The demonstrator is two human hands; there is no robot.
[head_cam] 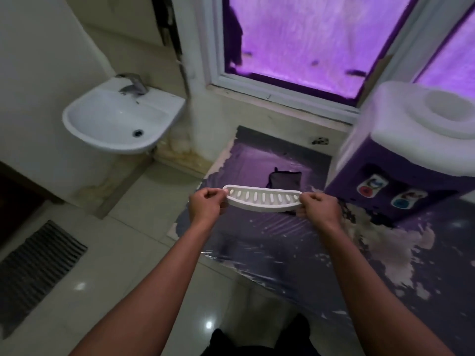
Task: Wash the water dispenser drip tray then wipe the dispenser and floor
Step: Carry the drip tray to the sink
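Observation:
I hold the white slotted drip tray (262, 200) level in front of me, above the floor. My left hand (207, 205) grips its left end and my right hand (320, 208) grips its right end. The purple and white water dispenser (401, 155) stands to the right, its two taps facing me and its top without a bottle. A dark cloth (284, 178) lies on the floor behind the tray, partly hidden by it.
A white wall sink (77, 119) with a metal tap (135, 84) hangs at the left. A worn dark plastic mat (295, 247) covers the floor under the dispenser. A ribbed dark mat (36, 265) lies at the lower left. A window is behind.

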